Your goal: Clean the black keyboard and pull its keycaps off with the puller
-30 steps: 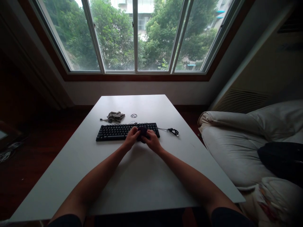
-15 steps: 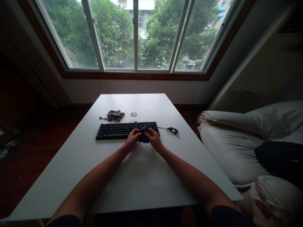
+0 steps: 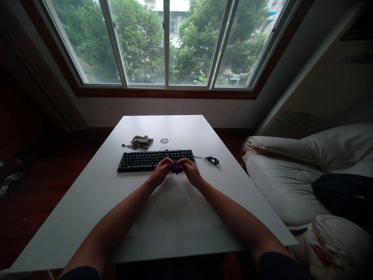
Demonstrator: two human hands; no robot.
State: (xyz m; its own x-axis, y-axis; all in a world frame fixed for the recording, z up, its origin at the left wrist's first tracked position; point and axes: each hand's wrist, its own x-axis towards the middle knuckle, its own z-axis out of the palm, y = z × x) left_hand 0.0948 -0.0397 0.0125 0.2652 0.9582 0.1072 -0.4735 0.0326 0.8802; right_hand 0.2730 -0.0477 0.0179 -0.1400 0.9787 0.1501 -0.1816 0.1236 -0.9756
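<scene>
Head view showed both your hands meeting in front of the near edge of the black keyboard (image 3: 138, 160), toward its right part. Between them sat the dark purple cloth (image 3: 176, 166), bunched small. Your left hand (image 3: 160, 173) had its fingers clamped on one side of it, your right hand (image 3: 191, 173) on the other; the exact fingertip contact was too small to make out. Whether the cloth touched the keyboard or hung just clear of it, you could not have told from this angle.

Working it well, I judged, called for an even pinch at both sides, slack taken up gently, and wrists low but off the keys. A lopsided pull could have let one side slip. The coiled cable (image 3: 212, 161) lay on the table (image 3: 163, 233) beyond your right hand, so a wide sweep that way risked snagging it.
</scene>
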